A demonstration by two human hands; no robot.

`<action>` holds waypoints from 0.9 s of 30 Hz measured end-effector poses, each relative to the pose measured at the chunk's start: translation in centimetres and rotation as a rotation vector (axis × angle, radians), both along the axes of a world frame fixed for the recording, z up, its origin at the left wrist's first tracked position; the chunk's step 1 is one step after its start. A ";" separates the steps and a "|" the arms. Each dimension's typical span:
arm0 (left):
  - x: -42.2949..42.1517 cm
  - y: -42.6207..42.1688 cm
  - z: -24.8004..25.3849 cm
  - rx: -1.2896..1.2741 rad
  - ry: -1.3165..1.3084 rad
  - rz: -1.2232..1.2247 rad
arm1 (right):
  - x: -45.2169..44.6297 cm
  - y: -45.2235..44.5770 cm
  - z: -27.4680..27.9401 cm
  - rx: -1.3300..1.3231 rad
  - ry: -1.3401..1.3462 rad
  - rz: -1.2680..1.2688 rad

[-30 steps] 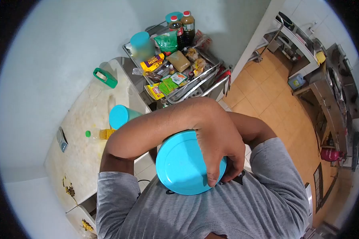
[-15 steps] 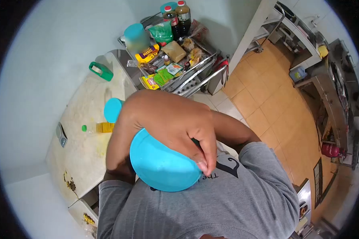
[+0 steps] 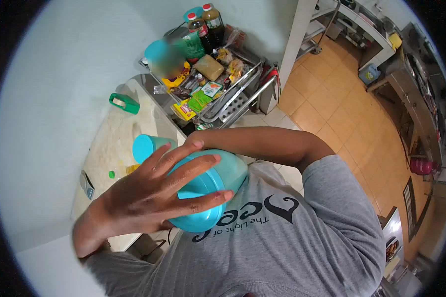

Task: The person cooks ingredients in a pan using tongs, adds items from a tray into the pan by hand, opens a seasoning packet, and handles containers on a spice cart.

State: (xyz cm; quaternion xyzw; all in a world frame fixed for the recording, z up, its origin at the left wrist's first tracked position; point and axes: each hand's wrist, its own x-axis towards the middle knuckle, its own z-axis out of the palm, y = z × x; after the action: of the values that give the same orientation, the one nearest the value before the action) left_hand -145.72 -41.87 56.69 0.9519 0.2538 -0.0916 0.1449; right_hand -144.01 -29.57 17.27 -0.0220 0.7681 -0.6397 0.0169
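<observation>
A tub with a translucent body (image 3: 234,167) is held against my chest, tilted, its turquoise lid (image 3: 195,223) facing left. My left hand (image 3: 171,190) lies across this lid, fingers spread and curled over its rim. On the tub's far side, my right hand (image 3: 199,140) wraps round the body; most of its fingers are hidden. Just beyond stands a second turquoise-lidded tub (image 3: 143,148) on the white table (image 3: 104,143). Partly behind my left hand is a bottle of yellow liquid (image 3: 132,169) with a green cap.
A green container (image 3: 124,103) and a kitchen scale (image 3: 86,185) are on the table by the wall. Ahead, a metal trolley (image 3: 243,91) carries packets, dark bottles (image 3: 213,24) and another turquoise-lidded tub (image 3: 156,52). Tiled floor (image 3: 332,109) stretches right towards kitchen counters.
My left hand has swung back left from its bent-over position and now spans the lid with spread fingers. The tub has tipped, showing more of its body. The view has shifted slightly.
</observation>
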 end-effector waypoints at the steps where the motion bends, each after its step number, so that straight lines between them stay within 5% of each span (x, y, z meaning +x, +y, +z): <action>1: -0.4 -0.1 -0.5 0.081 0.002 -0.033 | -0.3 -0.3 0.3 -0.007 0.003 0.010; 6: -1.0 -0.2 -3.7 0.228 -0.190 -0.135 | -1.9 -1.8 1.3 -0.037 0.032 0.074; 16: -2.5 1.5 -4.9 -0.054 -0.435 0.068 | -0.7 -1.4 3.2 -0.089 0.076 0.031; 27: -7.9 0.3 -5.2 -0.083 -0.380 0.200 | 1.1 -2.0 14.8 -0.081 0.505 0.009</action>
State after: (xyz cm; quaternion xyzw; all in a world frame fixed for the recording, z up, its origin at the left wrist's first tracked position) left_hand -153.61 -41.54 51.54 0.9154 0.3112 0.0940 0.2374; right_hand -142.90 -31.55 32.10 -0.1850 0.7214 -0.6443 -0.1737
